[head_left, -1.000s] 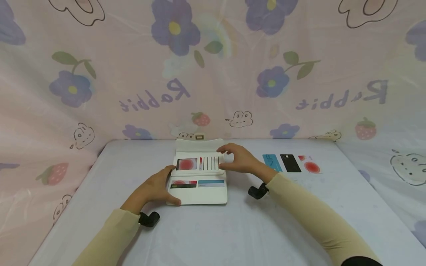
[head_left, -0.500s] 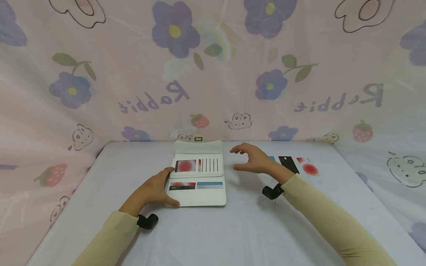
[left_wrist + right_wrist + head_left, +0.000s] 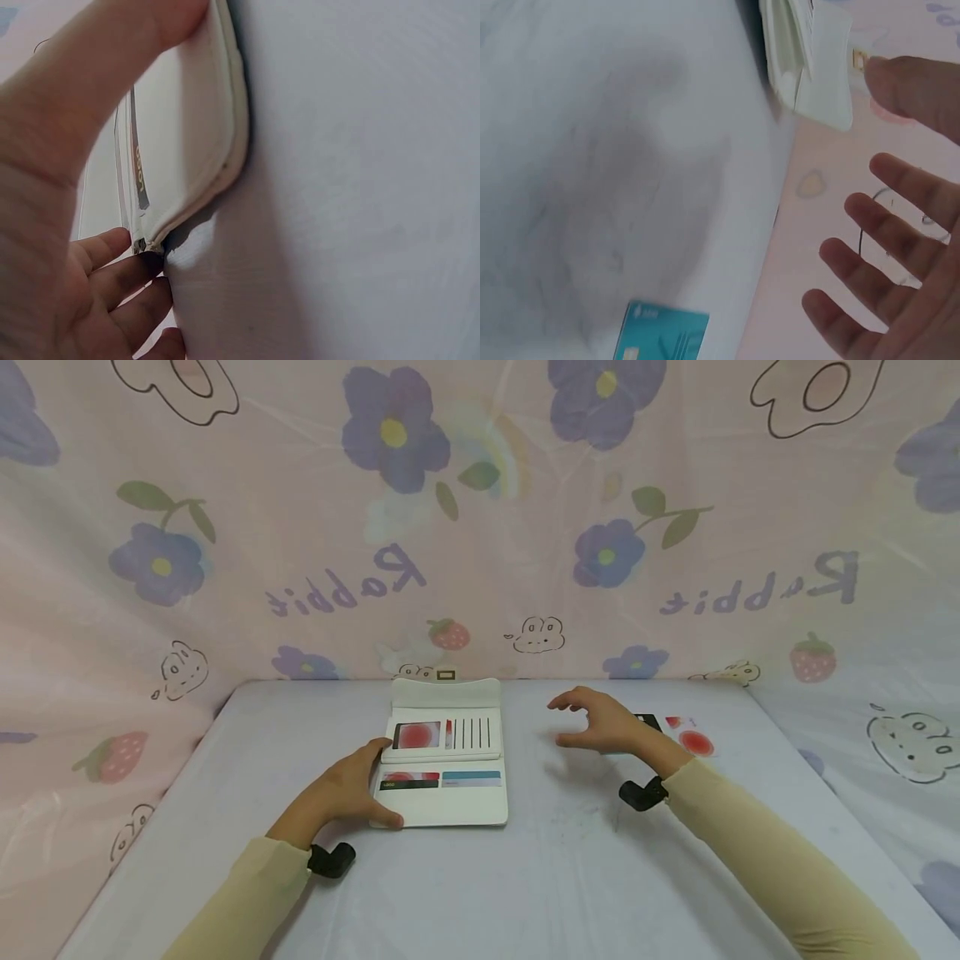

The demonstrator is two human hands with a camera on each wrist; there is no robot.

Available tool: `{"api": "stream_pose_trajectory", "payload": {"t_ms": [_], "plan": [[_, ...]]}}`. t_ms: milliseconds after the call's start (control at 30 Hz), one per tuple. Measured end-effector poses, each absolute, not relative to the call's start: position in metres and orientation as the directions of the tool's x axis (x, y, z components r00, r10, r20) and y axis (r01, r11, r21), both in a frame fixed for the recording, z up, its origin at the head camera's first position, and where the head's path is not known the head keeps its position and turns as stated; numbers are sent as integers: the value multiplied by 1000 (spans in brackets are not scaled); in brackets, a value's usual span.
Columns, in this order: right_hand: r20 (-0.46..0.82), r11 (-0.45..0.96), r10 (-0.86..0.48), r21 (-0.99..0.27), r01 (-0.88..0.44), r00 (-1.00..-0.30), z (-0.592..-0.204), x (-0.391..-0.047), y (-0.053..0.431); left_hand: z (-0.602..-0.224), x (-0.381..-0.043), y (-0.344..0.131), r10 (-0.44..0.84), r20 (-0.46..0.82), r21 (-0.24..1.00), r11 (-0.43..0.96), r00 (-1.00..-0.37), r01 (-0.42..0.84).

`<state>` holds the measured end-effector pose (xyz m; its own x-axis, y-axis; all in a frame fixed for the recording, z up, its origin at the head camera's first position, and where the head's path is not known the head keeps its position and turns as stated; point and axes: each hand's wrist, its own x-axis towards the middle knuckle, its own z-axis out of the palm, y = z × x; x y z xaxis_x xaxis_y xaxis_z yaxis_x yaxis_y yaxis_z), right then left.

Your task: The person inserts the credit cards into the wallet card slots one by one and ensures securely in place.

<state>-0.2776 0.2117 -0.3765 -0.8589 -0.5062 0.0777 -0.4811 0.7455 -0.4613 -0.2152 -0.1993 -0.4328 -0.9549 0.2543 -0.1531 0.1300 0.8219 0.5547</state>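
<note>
A white wallet lies spread out on the table, its flap folded toward the wall. Cards show in its slots, among them a red-patterned card in the upper window and a blue-topped card in a lower slot. My left hand holds the wallet's left side, thumb over the near corner and fingers at the side edge. Nothing is in my right hand, which hovers right of the wallet with fingers spread and thumb apart. Beneath it is a blue card, mostly hidden in the head view.
Past the right hand lie a black card, partly covered by it, and a white card with a red circle. White cloth covers the table. A patterned curtain hangs behind and at both sides.
My right hand has left the wallet's right edge and moved right, over the loose cards, covering the blue one. The left hand stays on the wallet.
</note>
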Motion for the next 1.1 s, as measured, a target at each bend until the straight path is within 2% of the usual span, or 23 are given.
{"api": "stream_pose_trajectory", "payload": {"t_ms": [433,1100], "plan": [[1,788,-479,-441,-430,-878,-378,-279,245,-434,-216,-200,257,-149,553,822,-955,135],[-115,858,-462,-307,-411,-879,-396,-298,269,-434,-216,-199,250,-153,554,823,-956,127]]}}
